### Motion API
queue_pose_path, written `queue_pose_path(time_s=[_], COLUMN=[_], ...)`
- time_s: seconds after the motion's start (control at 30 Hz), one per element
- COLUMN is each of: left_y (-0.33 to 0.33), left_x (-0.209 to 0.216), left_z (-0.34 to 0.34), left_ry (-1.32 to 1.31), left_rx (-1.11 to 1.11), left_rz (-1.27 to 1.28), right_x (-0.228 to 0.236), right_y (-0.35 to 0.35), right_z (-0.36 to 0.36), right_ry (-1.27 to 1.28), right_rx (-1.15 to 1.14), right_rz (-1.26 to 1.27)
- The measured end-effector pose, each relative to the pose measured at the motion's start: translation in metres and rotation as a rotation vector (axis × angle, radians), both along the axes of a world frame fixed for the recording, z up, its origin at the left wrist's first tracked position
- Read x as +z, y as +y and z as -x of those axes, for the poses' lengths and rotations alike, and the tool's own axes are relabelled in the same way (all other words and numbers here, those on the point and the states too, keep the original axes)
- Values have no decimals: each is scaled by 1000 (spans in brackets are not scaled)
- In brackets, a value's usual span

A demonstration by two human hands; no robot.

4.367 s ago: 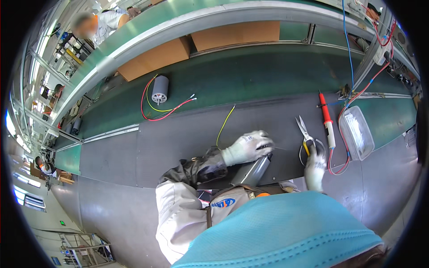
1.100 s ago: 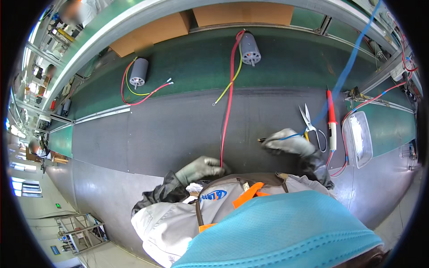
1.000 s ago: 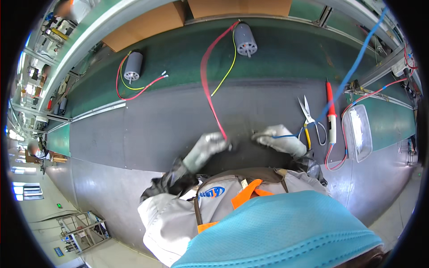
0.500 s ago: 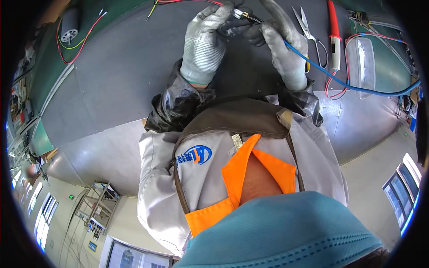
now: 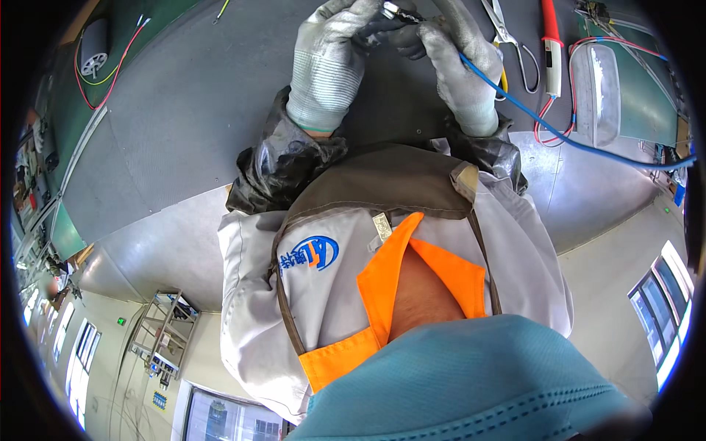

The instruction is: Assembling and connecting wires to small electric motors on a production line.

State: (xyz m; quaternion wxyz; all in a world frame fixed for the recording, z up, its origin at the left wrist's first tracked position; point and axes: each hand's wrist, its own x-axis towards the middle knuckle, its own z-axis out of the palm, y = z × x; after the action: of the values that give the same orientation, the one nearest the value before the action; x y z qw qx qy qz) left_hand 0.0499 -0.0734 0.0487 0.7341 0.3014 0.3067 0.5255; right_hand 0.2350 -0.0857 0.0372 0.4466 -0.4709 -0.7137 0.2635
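Both my hands wear grey-white coated work gloves and meet near the top of the mat. My left hand is closed, its fingertips pinching at a small white-and-metal connector piece. My right hand is closed round a blue cable, which runs out past its wrist to the right edge. Between the two hands a short dark piece joins on to the connector; its kind is too small to tell. Some fingertips are cut off by the upper edge.
Scissors lie right of my right hand, beside a yellow loop. Further right are a red-and-white tool with thin wires and a clear plastic tray. A cylindrical motor with coloured wires stands far left.
The view has shifted, so hands and table things sit higher and a bit left. The red wire by my left hand is out of view. Both hands keep their hold.
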Motion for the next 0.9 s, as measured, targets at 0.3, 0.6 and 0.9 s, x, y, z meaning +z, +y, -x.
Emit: queue_pose_path(time_s=[0.3,0.6,0.9], left_y=[6,4,-1], left_x=[-56,-52,-58], left_z=[2,3,6], left_ry=[-216,-303,-273], left_rx=[-5,20,-21], left_rz=[82,113,58], right_x=[4,-52,17], right_y=[5,2,91], right_z=[1,-194,-116], right_ry=[160,-811,209], right_rx=[92,-744,-3], right_rz=[205,14,456])
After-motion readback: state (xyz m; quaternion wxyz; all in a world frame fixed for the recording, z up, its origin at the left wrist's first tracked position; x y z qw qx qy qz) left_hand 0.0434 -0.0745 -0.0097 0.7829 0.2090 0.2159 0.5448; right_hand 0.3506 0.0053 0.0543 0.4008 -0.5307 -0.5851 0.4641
